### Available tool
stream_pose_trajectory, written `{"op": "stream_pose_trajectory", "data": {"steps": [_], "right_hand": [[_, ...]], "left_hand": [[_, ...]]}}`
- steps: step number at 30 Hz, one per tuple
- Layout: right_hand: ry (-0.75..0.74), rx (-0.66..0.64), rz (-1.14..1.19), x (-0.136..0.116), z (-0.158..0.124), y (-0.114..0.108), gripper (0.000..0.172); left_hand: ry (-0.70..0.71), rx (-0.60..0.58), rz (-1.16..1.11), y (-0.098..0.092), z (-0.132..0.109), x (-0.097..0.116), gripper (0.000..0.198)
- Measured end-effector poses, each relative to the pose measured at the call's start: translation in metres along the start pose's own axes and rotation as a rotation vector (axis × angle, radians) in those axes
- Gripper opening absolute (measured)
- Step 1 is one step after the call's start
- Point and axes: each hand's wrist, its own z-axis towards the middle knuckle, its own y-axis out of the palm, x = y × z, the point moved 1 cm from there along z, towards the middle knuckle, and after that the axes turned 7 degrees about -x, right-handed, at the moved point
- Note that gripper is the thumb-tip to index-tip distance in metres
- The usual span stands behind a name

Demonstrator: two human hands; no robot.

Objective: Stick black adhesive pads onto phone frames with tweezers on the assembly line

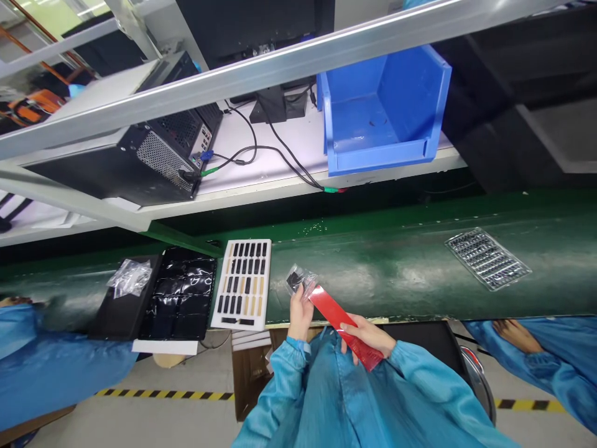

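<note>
My left hand (301, 316) pinches a small clear plastic bag (308, 280) with something black inside. In my right hand (370, 338) is a long, flat, glossy red strip (329, 306), gripped near its lower end. The strip slants up to the left, and its upper end meets or overlaps the bag; I cannot tell whether it is joined to it. To the left of my hands, a white foam tray (267, 286) lies on the green work surface (364, 261), holding rows of small black and tan pieces.
A clear blister tray (487, 258) lies to the right. Leftward are a black tray (180, 295) and a crumpled clear bag (132, 277). Overhead, a metal shelf rail (280, 62) crosses before a computer case (140, 155) and blue bin (382, 155). Co-workers' sleeves (527, 367) flank both sides.
</note>
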Motion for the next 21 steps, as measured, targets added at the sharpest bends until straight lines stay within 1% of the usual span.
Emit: {"op": "stream_pose_trajectory", "data": {"steps": [6, 10, 15, 21], "right_hand": [[0.007, 0.005, -0.018, 0.001, -0.001, -0.002, 0.074], [-0.017, 0.025, -0.017, -0.005, -0.001, -0.001, 0.075], [-0.044, 0.047, -0.007, -0.013, -0.002, -0.001, 0.071], [-0.027, 0.019, -0.014, -0.012, 0.002, -0.005, 0.075]], "left_hand": [[0.027, -0.008, 0.012, 0.004, -0.003, -0.003, 0.025], [0.055, -0.018, 0.02, 0.01, -0.008, -0.004, 0.025], [0.077, -0.011, 0.024, 0.013, -0.011, -0.005, 0.023], [0.062, -0.011, 0.023, 0.013, -0.01, -0.007, 0.024]]}}
